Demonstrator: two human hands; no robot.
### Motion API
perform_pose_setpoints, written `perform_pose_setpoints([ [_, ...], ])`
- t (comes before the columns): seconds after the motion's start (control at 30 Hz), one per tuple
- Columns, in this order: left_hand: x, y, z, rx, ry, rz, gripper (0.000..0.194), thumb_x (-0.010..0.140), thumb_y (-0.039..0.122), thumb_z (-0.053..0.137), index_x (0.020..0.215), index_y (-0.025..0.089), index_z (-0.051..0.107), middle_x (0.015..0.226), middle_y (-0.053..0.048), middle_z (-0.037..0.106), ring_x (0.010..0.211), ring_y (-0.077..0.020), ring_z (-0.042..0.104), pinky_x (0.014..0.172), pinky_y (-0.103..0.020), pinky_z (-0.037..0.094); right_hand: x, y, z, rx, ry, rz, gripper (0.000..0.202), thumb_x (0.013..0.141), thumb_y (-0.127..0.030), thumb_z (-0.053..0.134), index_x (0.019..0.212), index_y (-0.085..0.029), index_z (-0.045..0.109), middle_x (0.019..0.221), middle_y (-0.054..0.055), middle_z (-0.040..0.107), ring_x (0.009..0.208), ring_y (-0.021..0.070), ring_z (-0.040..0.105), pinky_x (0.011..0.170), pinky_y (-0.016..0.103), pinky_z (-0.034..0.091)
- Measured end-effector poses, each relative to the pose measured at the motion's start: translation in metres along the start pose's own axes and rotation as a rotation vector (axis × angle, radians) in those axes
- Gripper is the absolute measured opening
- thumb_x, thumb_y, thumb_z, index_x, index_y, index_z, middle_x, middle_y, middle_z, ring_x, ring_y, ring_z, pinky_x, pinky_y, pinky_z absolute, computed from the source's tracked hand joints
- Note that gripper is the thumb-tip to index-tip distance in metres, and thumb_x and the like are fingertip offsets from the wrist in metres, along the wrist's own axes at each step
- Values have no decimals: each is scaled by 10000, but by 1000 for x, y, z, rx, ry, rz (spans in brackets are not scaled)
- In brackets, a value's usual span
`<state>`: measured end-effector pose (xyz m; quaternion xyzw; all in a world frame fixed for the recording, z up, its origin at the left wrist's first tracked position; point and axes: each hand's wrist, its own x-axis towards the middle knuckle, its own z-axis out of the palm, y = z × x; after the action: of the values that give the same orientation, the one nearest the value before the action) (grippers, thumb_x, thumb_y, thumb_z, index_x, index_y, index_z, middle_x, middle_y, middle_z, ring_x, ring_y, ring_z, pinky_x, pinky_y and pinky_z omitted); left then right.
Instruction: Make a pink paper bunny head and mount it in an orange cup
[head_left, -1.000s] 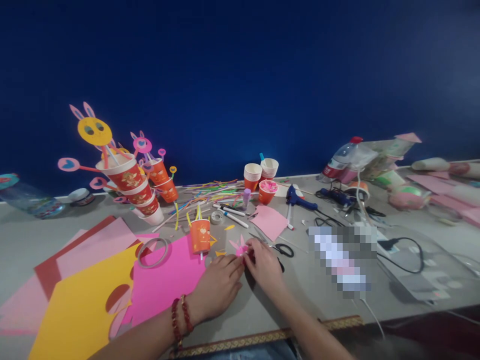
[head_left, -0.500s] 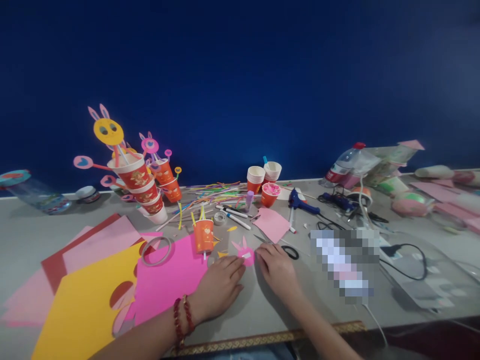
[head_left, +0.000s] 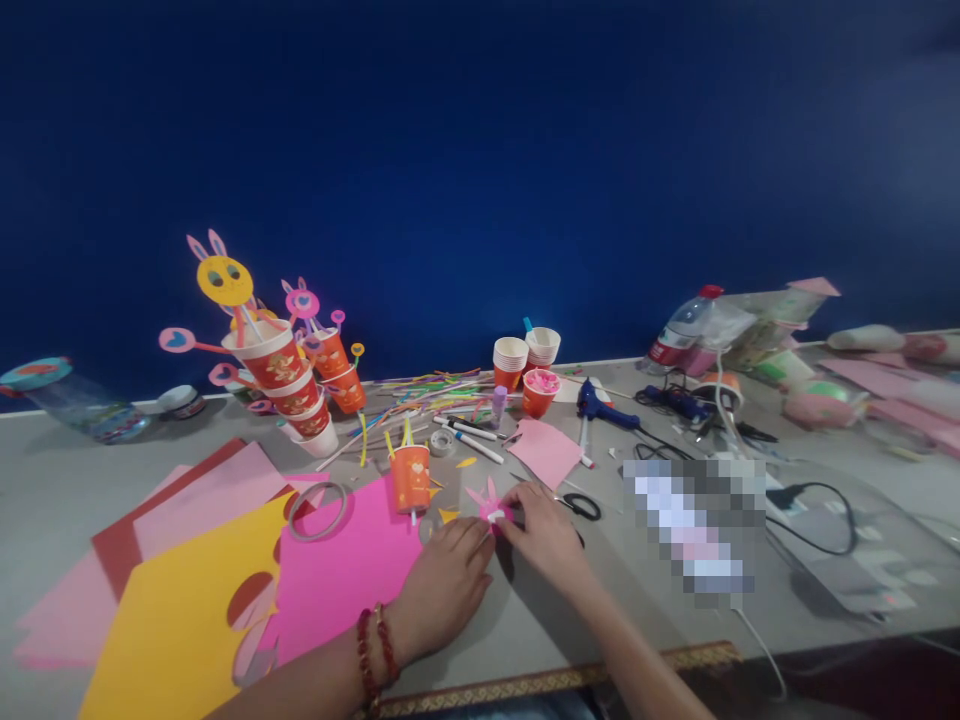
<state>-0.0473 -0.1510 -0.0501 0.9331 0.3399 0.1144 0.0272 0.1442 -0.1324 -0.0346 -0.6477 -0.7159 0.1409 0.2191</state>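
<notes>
A small pink paper bunny head (head_left: pixel 491 492) with two ears and a white strip on its face lies flat on the table. My left hand (head_left: pixel 454 565), with red bead bracelets on its wrist, rests with its fingers laid flat against the lower left edge of that cutout. From the right, my right hand (head_left: pixel 551 530) has its thumb and bent fingers closed on the edge of the bunny head, by the white strip. Black-handled scissors (head_left: pixel 583 505) lie partly behind my right hand. An orange paper cup (head_left: pixel 411 480) with straws stands to the left.
Pink card (head_left: pixel 345 570) and yellow card (head_left: pixel 180 610) lie at left, a tape ring (head_left: pixel 319 510) on top. Behind are stacked red cups (head_left: pixel 289 395), loose straws, pens (head_left: pixel 476 445) and a blue glue gun (head_left: pixel 604 408). Cables and a bottle (head_left: pixel 686 328) are at right.
My right hand has shifted left, its thumb now over the bunny head's right edge. My left hand stays beside the cutout. The whole view has swung slightly.
</notes>
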Motion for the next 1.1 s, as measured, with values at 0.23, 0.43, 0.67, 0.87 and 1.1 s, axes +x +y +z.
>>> perform_pose_setpoints([
  [0.23, 0, 1, 0, 23, 3, 4, 408, 932, 252, 543, 1310, 97, 534, 1315, -147, 580, 1228, -303, 512, 1078, -439, 431, 0, 0, -2, -57, 53, -62, 103, 828, -172, 641, 930, -187, 643, 999, 104, 667, 975, 300, 611, 884, 418, 461],
  [0.43, -1, 1, 3, 6, 0, -12, 418, 924, 252, 554, 1321, 125, 522, 1329, -143, 559, 1244, -309, 499, 1084, -452, 429, 8, 1, -5, 58, -18, 3, 87, 790, -151, 614, 863, -190, 642, 941, 85, 683, 952, 277, 619, 846, 378, 462],
  [0.67, -3, 0, -4, -178, 59, -66, 416, 868, 171, 595, 1278, 161, 526, 1325, -153, 545, 1214, -315, 513, 1033, -488, 454, 11, 14, 5, 546, -55, 133, 50, 754, -198, 590, 796, -222, 575, 740, 6, 668, 704, 205, 636, 672, 309, 477],
  [0.87, 3, -14, -11, -880, 291, -419, 146, 947, 317, 515, 1000, 186, 549, 960, -72, 630, 832, -183, 614, 712, -305, 529, 23, 1, -1, 956, 37, 64, 264, 740, -398, 729, 851, -207, 583, 728, 18, 651, 681, 192, 623, 635, 302, 503],
  [1.1, 16, -23, -21, -1406, 389, -615, 416, 830, 584, 622, 808, 176, 543, 498, 87, 445, 406, -67, 367, 420, -189, 298, 26, -39, -5, 1038, -30, -86, 285, 801, -409, 729, 935, -204, 582, 833, 34, 663, 728, 181, 647, 669, 300, 544],
])
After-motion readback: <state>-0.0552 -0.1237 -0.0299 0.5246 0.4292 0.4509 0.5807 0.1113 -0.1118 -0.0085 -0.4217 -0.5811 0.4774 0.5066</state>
